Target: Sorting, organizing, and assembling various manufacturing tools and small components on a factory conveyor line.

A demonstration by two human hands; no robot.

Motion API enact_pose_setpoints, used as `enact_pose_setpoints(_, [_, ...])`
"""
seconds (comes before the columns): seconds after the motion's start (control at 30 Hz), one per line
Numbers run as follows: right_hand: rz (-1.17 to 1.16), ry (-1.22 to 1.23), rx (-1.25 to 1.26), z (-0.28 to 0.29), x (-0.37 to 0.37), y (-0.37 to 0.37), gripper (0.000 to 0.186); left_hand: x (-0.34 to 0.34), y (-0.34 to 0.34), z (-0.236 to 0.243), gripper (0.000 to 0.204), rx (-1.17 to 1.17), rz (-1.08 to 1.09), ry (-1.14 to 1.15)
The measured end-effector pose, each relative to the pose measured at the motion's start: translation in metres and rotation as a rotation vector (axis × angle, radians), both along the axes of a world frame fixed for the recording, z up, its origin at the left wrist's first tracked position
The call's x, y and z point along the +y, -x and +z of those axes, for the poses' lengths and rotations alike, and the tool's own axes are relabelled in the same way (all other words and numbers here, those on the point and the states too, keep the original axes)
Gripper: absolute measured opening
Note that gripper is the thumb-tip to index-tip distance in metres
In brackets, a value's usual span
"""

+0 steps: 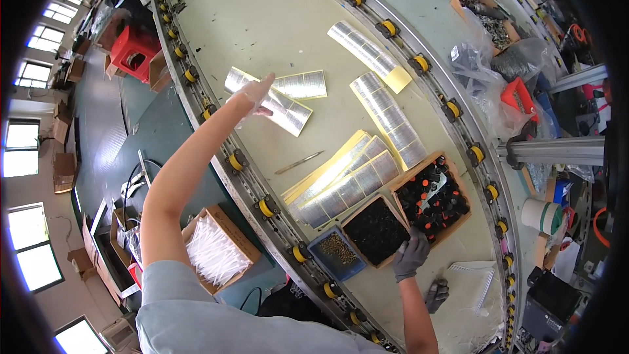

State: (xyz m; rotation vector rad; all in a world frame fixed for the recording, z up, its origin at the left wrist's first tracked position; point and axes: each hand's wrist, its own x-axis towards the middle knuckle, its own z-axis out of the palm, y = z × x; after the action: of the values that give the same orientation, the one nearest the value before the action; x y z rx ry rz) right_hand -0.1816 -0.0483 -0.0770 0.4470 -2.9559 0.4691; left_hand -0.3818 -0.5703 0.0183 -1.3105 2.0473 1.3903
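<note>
My left hand (252, 98) is stretched out over a silver label sheet (289, 113) with a yellow backing edge. Its fingers are apart, one reaching toward a second silver sheet (301, 84) beside it. On my right hand (411, 255) is a grey glove. That hand rests at the near corner of a cardboard box of small black parts (375, 231), its fingers loosely bent and partly lost against the dark contents; I see nothing held. Just beyond stands a box of black and orange parts (432, 198). A grey glove (436, 295) lies right of my right forearm.
More silver sheets (347, 187) lie mid-table, with a thin metal tool (299, 162) nearby. A blue bin (336, 253) holds small brassy pieces. Roller rails (265, 207) border the table. White tubes (218, 249) fill a box at left; a spiral notebook (475, 278) lies at right.
</note>
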Motion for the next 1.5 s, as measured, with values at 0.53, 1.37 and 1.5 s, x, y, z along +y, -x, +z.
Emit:
enact_pose_setpoints(0.53, [0.001, 0.038, 0.068, 0.003, -0.011, 0.01, 0.04, -0.024, 0.052, -0.063, 0.099, -0.106, -0.972, 0.66])
enact_pose_setpoints(1.37, [0.01, 0.069, 0.071, 0.012, -0.009, 0.012, 0.039, 0.196, 0.004, -0.024, 0.066, 0.444, -1.324, 0.707])
enact_pose_setpoints(1.5, [0.023, 0.081, 0.117, 0.011, -0.01, 0.015, 0.038, 0.207, 0.078, -0.055, 0.075, 0.731, -1.601, 1.135])
